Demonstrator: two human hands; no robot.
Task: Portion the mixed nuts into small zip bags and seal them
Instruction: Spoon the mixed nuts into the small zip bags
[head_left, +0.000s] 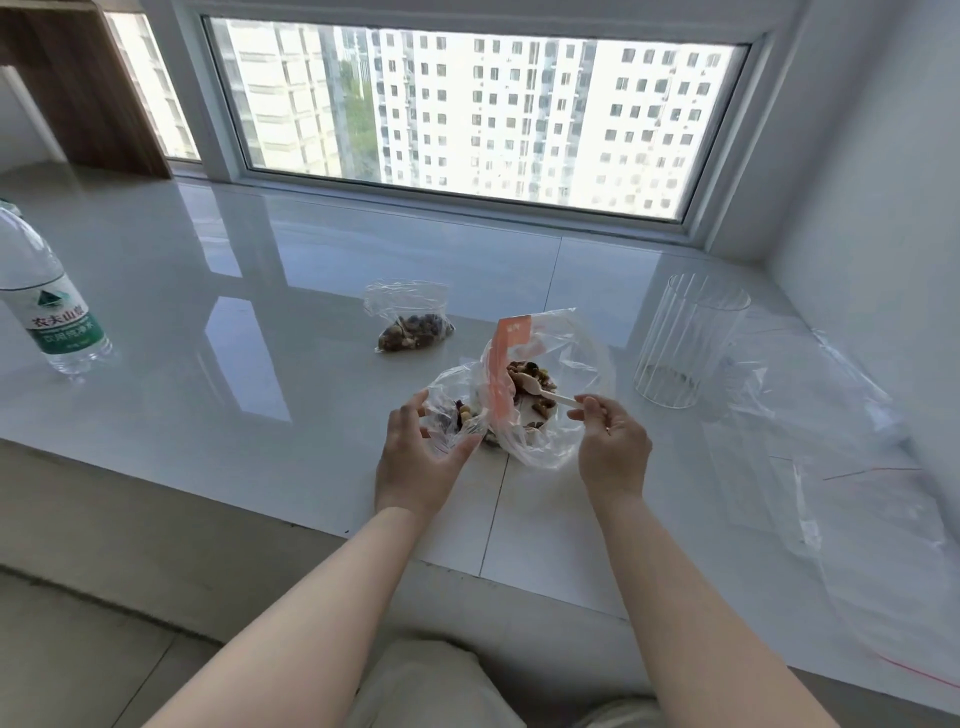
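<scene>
A large clear bag with an orange strip (550, 431) lies open on the white sill, mixed nuts (530, 382) inside it. My right hand (613, 441) pinches the handle of a white plastic spoon (550, 397), whose bowl rests among those nuts. My left hand (415, 457) cups a small clear zip bag (452, 400) just left of the large bag; a few nuts lie in it and its mouth stands open. Farther back, a second small bag of nuts (413, 325) lies by itself on the sill.
A clear ribbed plastic cup (685, 348) stands to the right of the large bag. Empty clear zip bags with red lines (852, 478) are spread at the right. A water bottle (47, 306) stands at the far left. The window (467, 109) runs behind the sill.
</scene>
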